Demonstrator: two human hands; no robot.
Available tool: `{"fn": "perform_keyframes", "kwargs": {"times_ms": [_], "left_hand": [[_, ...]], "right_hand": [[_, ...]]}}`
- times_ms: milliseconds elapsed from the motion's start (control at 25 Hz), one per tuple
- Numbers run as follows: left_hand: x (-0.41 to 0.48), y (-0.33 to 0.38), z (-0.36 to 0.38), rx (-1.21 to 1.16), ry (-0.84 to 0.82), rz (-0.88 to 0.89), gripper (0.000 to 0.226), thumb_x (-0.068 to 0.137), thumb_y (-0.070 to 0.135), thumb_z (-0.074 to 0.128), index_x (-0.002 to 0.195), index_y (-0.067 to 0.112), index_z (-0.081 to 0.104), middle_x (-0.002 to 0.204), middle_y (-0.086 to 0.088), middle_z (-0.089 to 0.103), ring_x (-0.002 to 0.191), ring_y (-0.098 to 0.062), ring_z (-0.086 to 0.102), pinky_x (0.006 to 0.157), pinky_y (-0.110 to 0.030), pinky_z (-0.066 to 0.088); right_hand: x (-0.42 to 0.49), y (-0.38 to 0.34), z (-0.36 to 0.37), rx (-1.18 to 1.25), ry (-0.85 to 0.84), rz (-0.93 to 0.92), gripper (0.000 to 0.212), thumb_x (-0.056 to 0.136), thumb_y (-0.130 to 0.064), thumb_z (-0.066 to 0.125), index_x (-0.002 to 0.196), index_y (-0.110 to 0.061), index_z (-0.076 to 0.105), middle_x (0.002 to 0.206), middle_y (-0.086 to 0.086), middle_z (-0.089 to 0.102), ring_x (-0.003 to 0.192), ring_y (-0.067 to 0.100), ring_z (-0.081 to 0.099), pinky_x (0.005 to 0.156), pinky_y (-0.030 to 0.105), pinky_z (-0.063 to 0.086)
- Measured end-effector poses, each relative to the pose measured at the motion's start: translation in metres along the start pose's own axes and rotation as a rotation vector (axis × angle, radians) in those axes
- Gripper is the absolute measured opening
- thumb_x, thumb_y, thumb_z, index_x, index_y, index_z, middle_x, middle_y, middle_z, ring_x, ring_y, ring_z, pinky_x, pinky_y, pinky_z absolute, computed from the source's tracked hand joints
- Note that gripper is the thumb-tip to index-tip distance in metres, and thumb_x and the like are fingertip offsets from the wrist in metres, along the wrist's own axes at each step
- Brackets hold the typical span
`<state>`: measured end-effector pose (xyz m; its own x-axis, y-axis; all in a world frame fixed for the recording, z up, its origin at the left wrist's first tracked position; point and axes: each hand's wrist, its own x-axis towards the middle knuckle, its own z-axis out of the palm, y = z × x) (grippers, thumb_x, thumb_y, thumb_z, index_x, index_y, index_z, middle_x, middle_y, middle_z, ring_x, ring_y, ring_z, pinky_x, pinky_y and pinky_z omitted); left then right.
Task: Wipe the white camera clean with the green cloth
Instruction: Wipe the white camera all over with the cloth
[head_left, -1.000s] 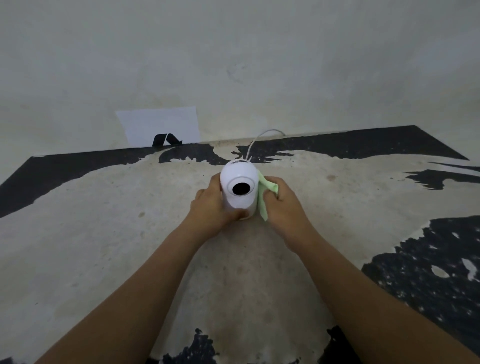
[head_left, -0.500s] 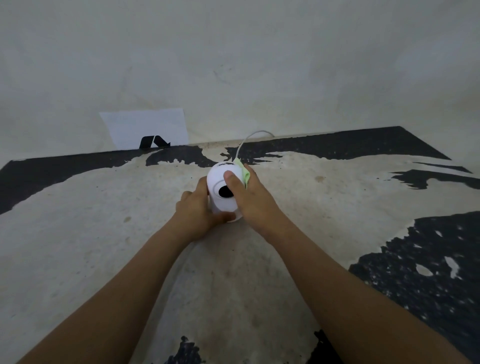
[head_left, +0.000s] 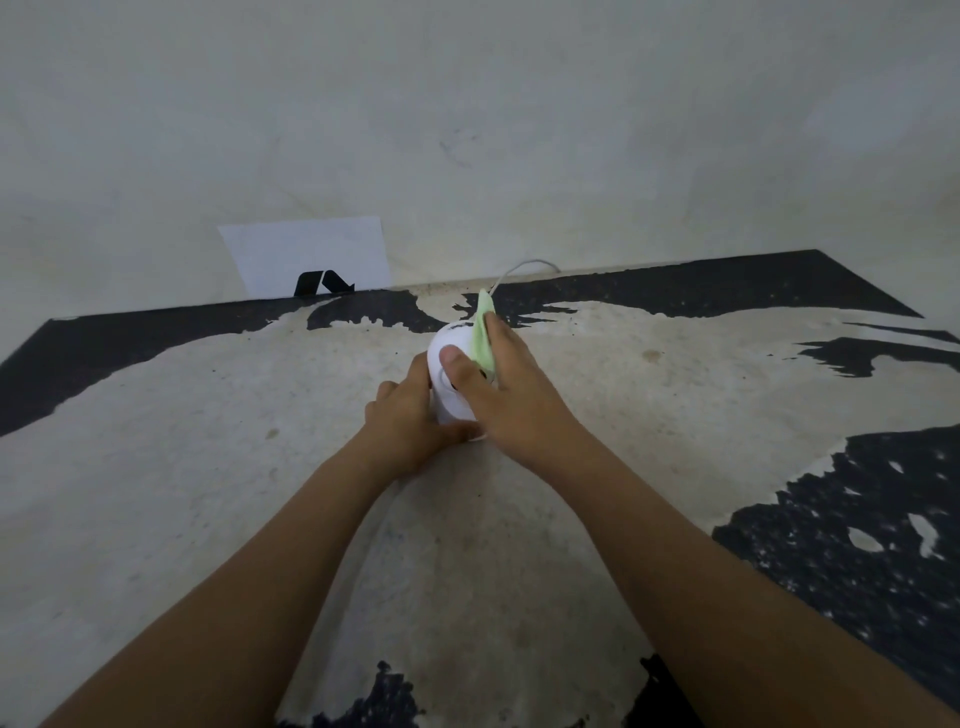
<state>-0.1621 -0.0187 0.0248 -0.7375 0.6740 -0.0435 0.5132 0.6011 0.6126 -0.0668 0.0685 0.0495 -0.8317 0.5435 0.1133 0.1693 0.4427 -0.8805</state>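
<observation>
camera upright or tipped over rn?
Upright. The white camera stands on its base on the worn table, round head on top; left hand steadies its lower body, right hand presses the green cloth against it.

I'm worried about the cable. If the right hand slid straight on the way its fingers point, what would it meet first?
Probably the white cable behind the white camera, then the wall. The right hand, holding the green cloth, points up and away; depth is unclear.
</observation>
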Motion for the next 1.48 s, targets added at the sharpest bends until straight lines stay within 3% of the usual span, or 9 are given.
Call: {"fn": "perform_keyframes", "kwargs": {"times_ms": [240, 520, 760, 880, 960, 1040, 1200, 1320, 1480], "left_hand": [[-0.001, -0.003, 0.001, -0.035, 0.041, 0.032, 0.096, 0.065, 0.047, 0.077, 0.140, 0.025, 0.024, 0.124, -0.008, 0.055, 0.111, -0.031, 0.047, 0.096, -0.049, 0.041], [0.000, 0.001, 0.000, -0.003, -0.009, -0.021, 0.087, 0.073, 0.045, 0.069, 0.141, 0.023, 0.020, 0.129, -0.010, 0.048, 0.117, -0.033, 0.044, 0.099, -0.045, 0.038], [0.001, -0.002, 0.004, -0.023, 0.029, -0.003, 0.097, 0.065, 0.048, 0.076, 0.142, 0.026, 0.021, 0.131, -0.006, 0.052, 0.116, -0.031, 0.046, 0.099, -0.047, 0.040], [-0.002, -0.002, 0.002, -0.066, 0.012, 0.020, 0.093, 0.061, 0.051, 0.070, 0.139, 0.027, 0.025, 0.124, -0.006, 0.054, 0.112, -0.031, 0.047, 0.095, -0.048, 0.041], [-0.005, -0.003, 0.000, -0.095, 0.022, 0.031, 0.094, 0.054, 0.056, 0.063, 0.137, 0.028, 0.028, 0.120, -0.006, 0.056, 0.110, -0.031, 0.047, 0.094, -0.049, 0.041], [-0.006, -0.005, 0.000, -0.126, 0.018, 0.025, 0.092, 0.055, 0.056, 0.060, 0.138, 0.030, 0.029, 0.120, -0.009, 0.058, 0.111, -0.033, 0.048, 0.095, -0.050, 0.042], [-0.018, -0.014, -0.004, -0.218, 0.007, 0.013, 0.086, 0.071, 0.036, 0.070, 0.143, 0.034, 0.022, 0.136, -0.005, 0.050, 0.123, -0.029, 0.045, 0.101, -0.048, 0.040], [-0.042, -0.018, -0.011, -0.388, 0.163, 0.027, 0.053, 0.089, 0.014, 0.053, 0.137, 0.029, 0.035, 0.130, -0.003, 0.048, 0.110, -0.022, 0.050, 0.083, -0.029, 0.044], [-0.077, -0.003, -0.027, -0.518, 0.174, 0.178, 0.039, 0.088, 0.029, 0.058, 0.124, 0.041, 0.047, 0.119, 0.012, 0.052, 0.102, -0.007, 0.052, 0.078, -0.024, 0.045]], "right_hand": [[-0.001, 0.022, 0.005, 0.179, -0.044, 0.183, 0.064, 0.088, -0.061, 0.042, 0.144, -0.030, 0.032, 0.137, -0.001, 0.051, 0.112, 0.015, 0.050, 0.090, 0.030, 0.039], [-0.005, 0.000, 0.004, -0.008, 0.020, -0.039, 0.080, 0.086, -0.062, 0.045, 0.150, -0.022, 0.020, 0.155, 0.000, 0.030, 0.141, 0.017, 0.031, 0.112, 0.030, 0.026], [0.009, 0.013, -0.003, 0.082, -0.058, 0.128, 0.079, 0.072, -0.065, 0.059, 0.140, -0.030, 0.038, 0.135, -0.002, 0.056, 0.119, 0.019, 0.055, 0.099, 0.037, 0.047], [-0.008, 0.031, -0.003, -0.023, -0.121, 0.093, 0.056, 0.082, -0.040, 0.065, 0.133, -0.024, 0.047, 0.122, -0.003, 0.061, 0.109, 0.016, 0.057, 0.089, 0.030, 0.047], [-0.016, 0.033, -0.008, -0.178, -0.048, 0.069, 0.020, 0.088, -0.023, 0.056, 0.105, -0.013, 0.059, 0.098, 0.002, 0.064, 0.090, 0.021, 0.058, 0.067, 0.025, 0.043], [-0.024, 0.032, -0.013, -0.237, 0.028, 0.055, 0.013, 0.087, -0.012, 0.048, 0.082, -0.009, 0.060, 0.081, 0.006, 0.062, 0.078, 0.026, 0.058, 0.061, 0.030, 0.042], [-0.042, 0.019, -0.025, 0.054, 0.019, 0.063, 0.027, 0.083, -0.004, 0.053, 0.086, -0.022, 0.073, 0.085, -0.001, 0.074, 0.079, 0.017, 0.068, 0.073, 0.036, 0.056], [-0.047, 0.011, -0.035, 0.313, -0.075, 0.126, 0.023, 0.087, -0.007, 0.058, 0.086, -0.023, 0.074, 0.081, -0.001, 0.075, 0.071, 0.014, 0.068, 0.064, 0.030, 0.055], [-0.046, 0.002, -0.037, 0.428, -0.227, 0.104, 0.029, 0.090, -0.001, 0.052, 0.086, -0.019, 0.073, 0.081, 0.003, 0.072, 0.073, 0.019, 0.065, 0.067, 0.031, 0.052]]}}
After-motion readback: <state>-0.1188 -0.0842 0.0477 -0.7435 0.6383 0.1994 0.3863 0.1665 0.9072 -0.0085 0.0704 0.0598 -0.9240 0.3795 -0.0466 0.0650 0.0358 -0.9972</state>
